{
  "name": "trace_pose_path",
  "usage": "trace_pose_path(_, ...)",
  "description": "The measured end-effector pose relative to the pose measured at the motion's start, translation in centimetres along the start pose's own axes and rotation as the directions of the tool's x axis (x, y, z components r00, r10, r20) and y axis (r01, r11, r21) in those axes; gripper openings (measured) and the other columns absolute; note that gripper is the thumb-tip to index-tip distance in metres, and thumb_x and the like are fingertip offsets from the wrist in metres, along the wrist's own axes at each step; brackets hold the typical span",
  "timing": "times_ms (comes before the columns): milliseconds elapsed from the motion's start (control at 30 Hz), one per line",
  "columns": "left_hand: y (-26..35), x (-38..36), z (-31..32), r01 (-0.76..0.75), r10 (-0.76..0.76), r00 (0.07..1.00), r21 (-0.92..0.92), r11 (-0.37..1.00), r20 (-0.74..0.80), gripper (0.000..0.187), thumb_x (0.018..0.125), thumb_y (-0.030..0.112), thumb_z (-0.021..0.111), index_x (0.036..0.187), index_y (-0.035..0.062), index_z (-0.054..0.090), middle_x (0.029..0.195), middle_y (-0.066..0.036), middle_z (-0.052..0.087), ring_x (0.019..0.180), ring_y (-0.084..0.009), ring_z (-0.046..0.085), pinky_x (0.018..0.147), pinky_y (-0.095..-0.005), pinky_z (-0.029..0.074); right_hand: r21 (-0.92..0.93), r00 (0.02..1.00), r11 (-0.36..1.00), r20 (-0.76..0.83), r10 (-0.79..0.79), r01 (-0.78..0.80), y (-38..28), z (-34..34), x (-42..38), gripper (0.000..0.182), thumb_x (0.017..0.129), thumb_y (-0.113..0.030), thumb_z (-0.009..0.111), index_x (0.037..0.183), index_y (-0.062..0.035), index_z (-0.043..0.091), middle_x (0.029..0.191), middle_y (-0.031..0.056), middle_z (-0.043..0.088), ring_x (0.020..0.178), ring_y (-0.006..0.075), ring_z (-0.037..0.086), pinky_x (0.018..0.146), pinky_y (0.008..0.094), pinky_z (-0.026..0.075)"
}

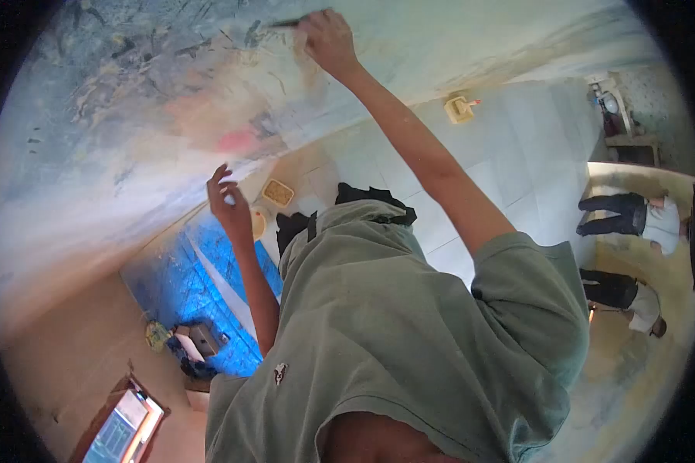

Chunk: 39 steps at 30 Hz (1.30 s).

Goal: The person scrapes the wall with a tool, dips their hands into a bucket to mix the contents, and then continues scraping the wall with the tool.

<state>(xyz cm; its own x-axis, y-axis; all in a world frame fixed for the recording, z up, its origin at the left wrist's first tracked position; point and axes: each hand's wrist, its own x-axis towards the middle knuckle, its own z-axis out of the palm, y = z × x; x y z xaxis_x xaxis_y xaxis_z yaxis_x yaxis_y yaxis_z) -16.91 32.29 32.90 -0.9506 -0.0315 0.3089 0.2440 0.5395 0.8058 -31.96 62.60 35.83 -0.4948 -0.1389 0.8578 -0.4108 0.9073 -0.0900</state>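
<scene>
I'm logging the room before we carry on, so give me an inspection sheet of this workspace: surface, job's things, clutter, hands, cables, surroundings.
Surface: wall painted in mottled blues, greens and browns, with a pink patch and dark marks.
Job's things: thin dark tool at the wall; shallow tray on the floor, contents unclear.
Clutter: pale yellow container on the floor; mixed items by the blue sheet.
Hands: right hand grips the tool; left hand raised, nothing seen in it.
Cables: nothing seen.
Surroundings: two people in the background.
</scene>
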Motion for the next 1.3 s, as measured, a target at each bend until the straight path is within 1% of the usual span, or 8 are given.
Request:
trace_pose_path(233, 2.8, -1.8, 1.2, 0.043, -0.048, 0.997, 0.093, 0.995, 0.053, 0.045, 0.07, -0.012, 0.041, 0.109, 0.005, 0.054, 0.091, -0.009, 0.056, 0.071, -0.0167, 0.053, 0.064, -0.0283, 0.045, 0.051, 0.941, 0.966, -0.218, 0.258, -0.253, 0.1, -3.1, 1.2, 0.018, 0.065, -0.005, 0.055, 0.082, -0.0087, 0.056, 0.078, 0.0121, 0.051, 0.076, 0.0333, 0.046, 0.07, 0.0438, 0.037)
trace_pose_path(367, 2.1, -3.0, -0.1, 0.13, -0.133, 0.991, 0.129, 0.983, 0.015, 0.044, 0.071, -0.011, 0.041, 0.11, 0.005, 0.054, 0.091, -0.009, 0.056, 0.071, -0.0168, 0.053, 0.064, -0.029, 0.045, 0.016, 0.991, 1.0, 0.132, -0.028, 0.026, -0.7, 3.0, -5.5, 0.028, 0.054, -0.006, 0.06, 0.081, -0.0123, 0.054, 0.084, 0.0032, 0.052, 0.082, 0.026, 0.049, 0.073, 0.0408, 0.035)
trace_pose_path(600, -0.1, -5.7, -3.2, 0.277, -0.255, 0.955, 0.155, 0.948, -0.149, 0.039, 0.074, -0.01, 0.043, 0.108, 0.0052, 0.054, 0.093, -0.009, 0.057, 0.073, -0.0164, 0.054, 0.064, -0.0273, 0.045, 0.081, 0.959, 0.956, 0.062, 0.278, -0.283, -2.8, 5.0, -5.6, 0.023, 0.056, -0.006, 0.058, 0.078, -0.0098, 0.051, 0.08, 0.0066, 0.05, 0.081, 0.0276, 0.047, 0.071, 0.0421, 0.034)
trace_pose_path(800, -19.6, -15.0, -3.2, 0.253, -0.326, 0.937, 0.399, 0.881, 0.126, 0.018, 0.082, 0.008, 0.049, 0.095, 0.0052, 0.06, 0.084, -0.009, 0.062, 0.074, -0.0179, 0.058, 0.06, -0.0323, 0.047, 0.288, 0.974, 0.94, 0.18, 0.136, -0.184, -6.7, 6.1, -6.8, 0.02, 0.06, -0.001, 0.057, 0.078, -0.0089, 0.05, 0.082, 0.0099, 0.049, 0.081, 0.0294, 0.046, 0.072, 0.042, 0.036)
trace_pose_path(1000, -35.9, -29.1, -7.0, 0.655, -0.816, 0.367, 0.5, 0.567, 0.446, 0.031, 0.075, 0.032, 0.05, 0.07, 0.0033, 0.062, 0.066, -0.017, 0.062, 0.061, -0.0335, 0.06, 0.056, -0.044, 0.046, 0.17, 0.908, 0.902, -0.073, 0.413, -0.397, -7.7, 5.9, -1.6, 0.014, 0.06, 0.005, 0.046, 0.07, -0.0032, 0.042, 0.072, 0.0143, 0.042, 0.074, 0.036, 0.039, 0.065, 0.0441, 0.033)
trace_pose_path(1067, -38.8, -32.2, -7.3, 0.94, -0.915, 0.045, 0.292, 0.174, 0.4, 0.021, 0.074, 0.027, 0.054, 0.081, 0.0083, 0.061, 0.069, -0.011, 0.061, 0.051, -0.026, 0.059, 0.042, -0.0416, 0.047, 0.153, 0.938, 0.931, -0.059, 0.342, -0.33, -8.3, 7.4, -3.4, 0.015, 0.059, 0.004, 0.045, 0.072, -0.0024, 0.042, 0.074, 0.0157, 0.042, 0.076, 0.0366, 0.04, 0.066, 0.0441, 0.033)
trace_pose_path(1133, -36.8, -28.6, -9.2, 0.931, -0.88, 0.119, 0.257, 0.26, 0.46, 0.025, 0.075, 0.026, 0.052, 0.09, 0.0074, 0.059, 0.074, -0.011, 0.061, 0.053, -0.0245, 0.059, 0.043, -0.0401, 0.047, 0.159, 0.879, 0.869, 0.181, 0.44, -0.468, -10.1, 6.8, -3.3, 0.017, 0.064, 0.007, 0.051, 0.078, -0.0016, 0.046, 0.087, 0.017, 0.047, 0.086, 0.0355, 0.045, 0.076, 0.0467, 0.035)
trace_pose_path(1300, -34.0, -19.1, -10.1, 0.94, -0.912, 0.169, 0.217, 0.263, 0.374, 0.031, 0.077, 0.031, 0.056, 0.097, 0.0073, 0.059, 0.083, -0.01, 0.063, 0.06, -0.0245, 0.061, 0.052, -0.0415, 0.049, 0.134, 0.902, 0.917, -0.173, 0.396, -0.377, -14.2, 4.1, 5.3, 0.019, 0.065, 0.011, 0.054, 0.077, -0.0025, 0.049, 0.081, 0.0138, 0.05, 0.08, 0.0324, 0.048, 0.073, 0.0419, 0.039)
